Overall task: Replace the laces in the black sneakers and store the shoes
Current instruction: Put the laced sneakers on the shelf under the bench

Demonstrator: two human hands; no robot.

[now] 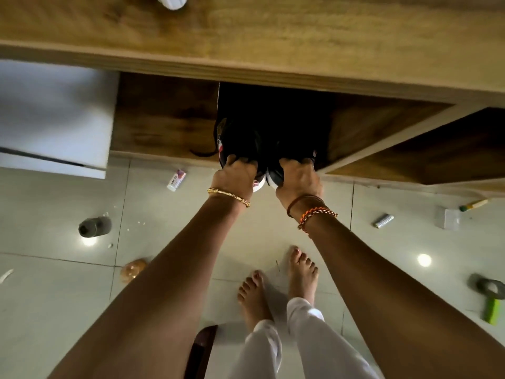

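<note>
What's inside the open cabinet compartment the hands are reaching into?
Two black sneakers, heels outward, the left hand gripping one heel and the right hand the other. A black lace end trails left. The compartment's back, behind the shoes, is too dark to make out.

Both bare arms reached straight forward and down, side by side and nearly parallel. The left hand (237, 175) had its fingers curled over and hooked into the heel opening of the left black sneaker (240, 138), knuckles up. Just beside it, the right hand (298, 177) gripped the heel of the right black sneaker (289, 140) the same way, its wrist bent slightly downward.
</note>
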